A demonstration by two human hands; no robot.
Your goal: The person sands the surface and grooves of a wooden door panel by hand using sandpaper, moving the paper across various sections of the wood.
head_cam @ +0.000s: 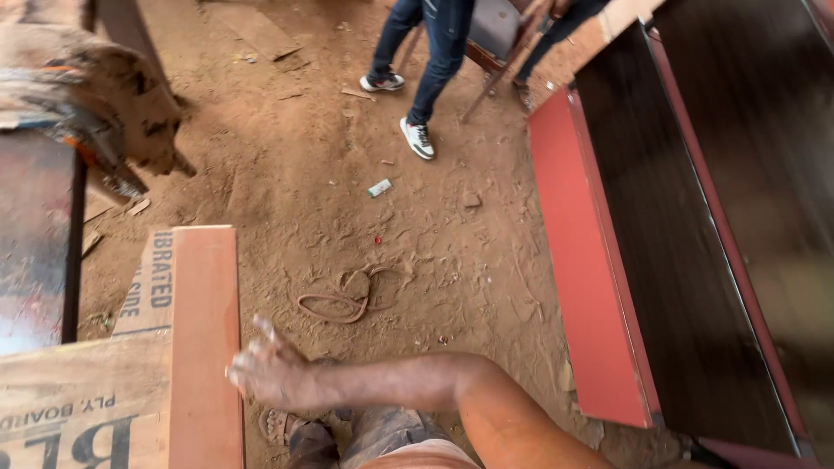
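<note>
My right hand [271, 372] reaches across my body from the lower right. Its fingers are spread and blurred, and it holds nothing. The fingertips sit at the right edge of a long orange-red board [205, 287] that lies on top of a plywood sheet [78, 391] with printed letters; I cannot tell whether they touch it. Below the hand I see my knee in dusty trousers [391, 434] and a sandalled foot [278, 426]. My left hand is out of view.
A dark panel with red edges [591, 287] lies at the right. On the dirt floor lie a looped strap [343, 300] and small litter [380, 188]. Another person's legs in jeans [434, 69] stand by a chair [495, 35]. A dark table [35, 234] is at the left.
</note>
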